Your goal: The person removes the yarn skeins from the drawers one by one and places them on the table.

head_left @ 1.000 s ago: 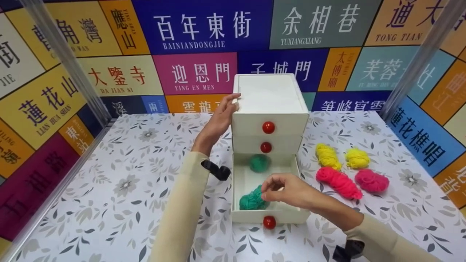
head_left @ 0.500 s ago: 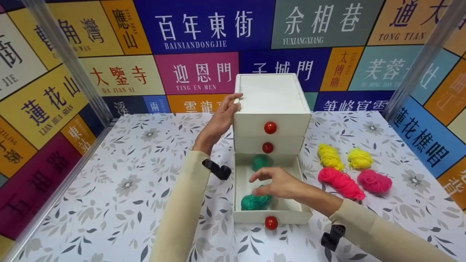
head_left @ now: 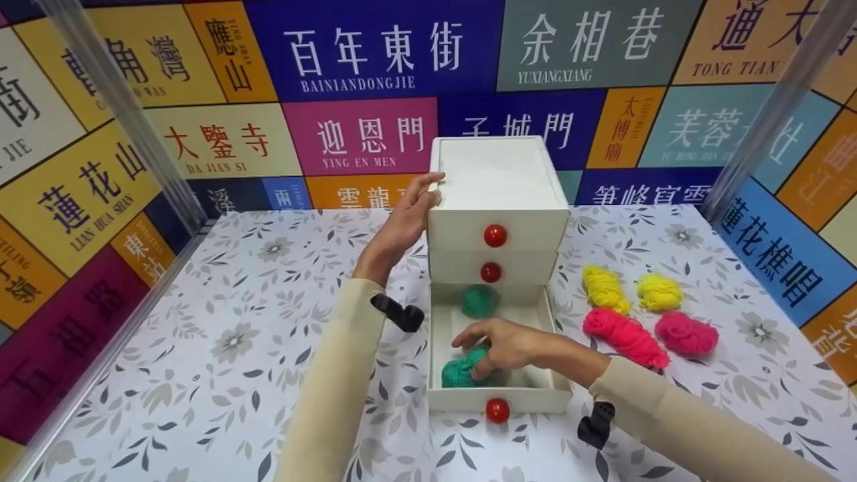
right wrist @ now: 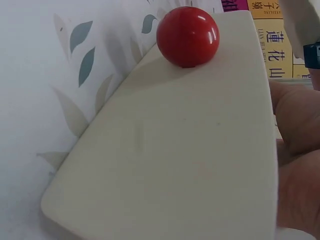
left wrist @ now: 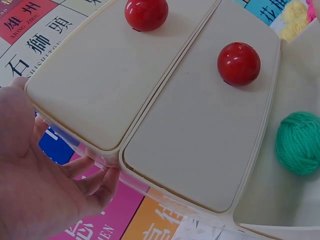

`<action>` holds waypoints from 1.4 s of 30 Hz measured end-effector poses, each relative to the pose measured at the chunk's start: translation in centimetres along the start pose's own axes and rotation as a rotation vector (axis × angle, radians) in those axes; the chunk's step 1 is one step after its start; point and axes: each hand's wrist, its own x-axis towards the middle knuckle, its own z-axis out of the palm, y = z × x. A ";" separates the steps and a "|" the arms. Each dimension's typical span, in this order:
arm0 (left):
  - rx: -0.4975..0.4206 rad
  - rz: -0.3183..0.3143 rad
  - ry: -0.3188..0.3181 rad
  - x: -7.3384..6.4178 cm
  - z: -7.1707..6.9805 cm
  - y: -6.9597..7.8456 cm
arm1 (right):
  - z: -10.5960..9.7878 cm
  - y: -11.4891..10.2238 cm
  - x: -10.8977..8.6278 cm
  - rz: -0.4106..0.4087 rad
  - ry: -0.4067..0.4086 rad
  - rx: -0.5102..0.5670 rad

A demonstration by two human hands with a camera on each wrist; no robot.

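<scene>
A white cabinet (head_left: 499, 175) with red ball knobs stands on the table, its bottom drawer (head_left: 438, 335) pulled out. My left hand (head_left: 405, 217) rests against the cabinet's upper left side, fingertips at the top edge. In the left wrist view its fingers (left wrist: 102, 187) touch the side wall. My right hand (head_left: 512, 345) reaches into the drawer, thumb and fingers around a green yarn skein (head_left: 460, 371) near the front wall. The hand covers part of that skein. Deeper in the drawer lies a round green yarn ball (head_left: 478, 301). The right wrist view shows mostly the drawer front (right wrist: 170, 140).
To the drawer's right lie two yellow yarn bundles, a long one (head_left: 604, 289) and a round one (head_left: 659, 292), with a long pink skein (head_left: 626, 337) and a round pink ball (head_left: 686, 333). Lettered panels (head_left: 375, 53) stand behind the leaf-patterned tabletop (head_left: 268, 294).
My right hand let its pinched fingers spread, shifted left over the drawer, then came down around the front green skein. The left hand stays at the cabinet.
</scene>
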 end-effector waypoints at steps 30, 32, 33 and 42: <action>0.008 0.012 0.011 -0.1 0.0 0.0 | -1.4 0.0 -1.6 0.050 0.094 -0.001; 0.013 0.014 0.012 -0.1 0.1 0.0 | -1.7 0.0 -2.0 0.045 0.099 0.022; 0.013 0.015 0.012 -0.1 0.0 0.0 | -1.9 0.0 -2.2 0.043 0.103 0.033; -0.007 0.015 0.006 -0.1 0.0 -0.1 | -3.4 0.1 -3.7 0.036 0.119 0.084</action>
